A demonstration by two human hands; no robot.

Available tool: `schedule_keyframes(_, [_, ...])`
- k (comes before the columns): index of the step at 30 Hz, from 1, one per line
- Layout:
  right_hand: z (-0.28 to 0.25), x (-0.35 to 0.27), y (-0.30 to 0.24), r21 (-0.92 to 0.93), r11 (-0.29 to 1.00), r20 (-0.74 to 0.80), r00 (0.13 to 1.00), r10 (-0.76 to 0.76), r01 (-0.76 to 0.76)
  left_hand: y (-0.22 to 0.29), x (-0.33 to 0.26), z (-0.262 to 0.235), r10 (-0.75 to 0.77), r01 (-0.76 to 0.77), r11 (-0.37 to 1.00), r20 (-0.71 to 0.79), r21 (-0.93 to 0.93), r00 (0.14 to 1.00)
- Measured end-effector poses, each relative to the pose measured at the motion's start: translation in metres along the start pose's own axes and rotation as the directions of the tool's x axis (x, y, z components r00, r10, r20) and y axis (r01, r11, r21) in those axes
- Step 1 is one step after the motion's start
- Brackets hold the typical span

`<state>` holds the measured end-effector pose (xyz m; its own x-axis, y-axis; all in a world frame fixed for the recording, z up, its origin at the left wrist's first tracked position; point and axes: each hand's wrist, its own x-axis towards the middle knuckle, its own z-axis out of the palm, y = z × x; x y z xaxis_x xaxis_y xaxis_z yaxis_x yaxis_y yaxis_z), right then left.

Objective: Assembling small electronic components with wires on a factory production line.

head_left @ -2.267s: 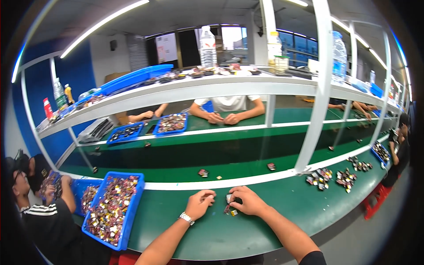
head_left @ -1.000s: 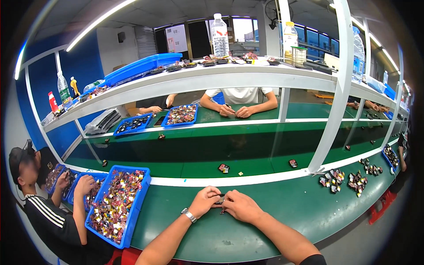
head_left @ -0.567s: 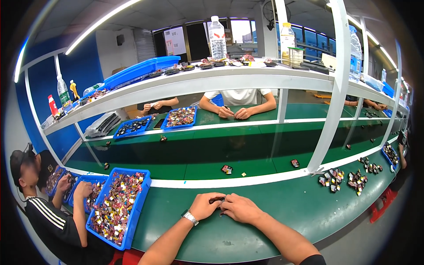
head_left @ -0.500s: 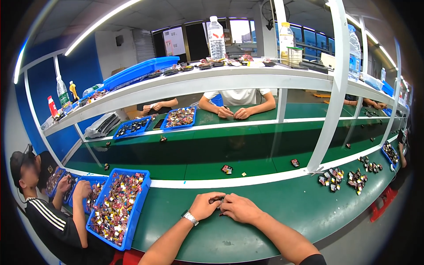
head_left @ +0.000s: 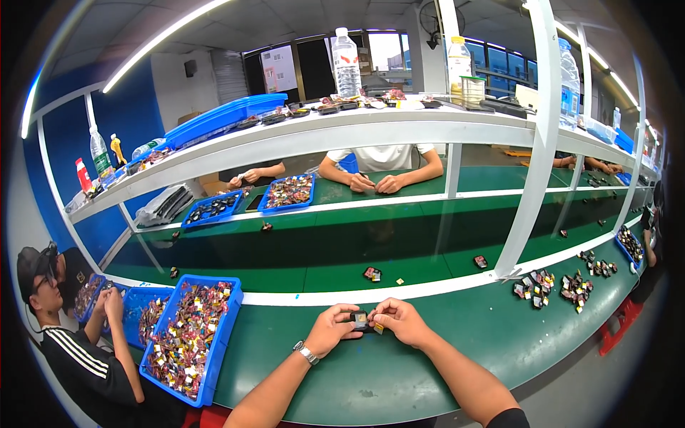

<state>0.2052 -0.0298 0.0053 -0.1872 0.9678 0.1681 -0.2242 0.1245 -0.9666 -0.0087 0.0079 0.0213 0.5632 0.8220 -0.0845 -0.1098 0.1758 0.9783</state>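
Note:
Over the green worktop point(head_left: 300, 385), my left hand point(head_left: 330, 329) grips a small black square part point(head_left: 359, 319) between thumb and fingers, its paler face showing. A metal-banded watch point(head_left: 306, 352) is on that wrist. My right hand point(head_left: 402, 322) is closed in a pinch at the part's right side, with a small yellow-and-dark piece point(head_left: 378, 328) at its fingertips. Whether this piece is joined to the black part, I cannot tell.
A blue tray point(head_left: 234, 314) heaped with small wired parts stands at my left, beside a co-worker point(head_left: 78, 342). Piles of parts point(head_left: 535, 287) lie to the right. Beyond a white rail runs a green belt point(head_left: 328, 257); a white post point(head_left: 531, 192) and shelf point(head_left: 399, 132) rise ahead.
My hands have moved slightly apart, and the black part's face has come into view. The right hand has lifted and turned. Pieces on the belt have shifted a little to the right.

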Motion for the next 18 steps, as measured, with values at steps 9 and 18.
schedule_keyframes(9, [0.0015,-0.0017,-0.0094,0.061,0.991,-0.038,0.992,0.119,-0.116,0.0005,-0.0002,0.0016,0.017,-0.017,0.999,-0.011,-0.031,1.0])
schedule_keyframes(18, [-0.0063,0.002,-0.0029,0.018,0.998,-0.108,0.992,0.065,-0.063,-0.0003,0.0003,-0.0005,0.041,-0.041,0.999,0.005,-0.013,0.999])
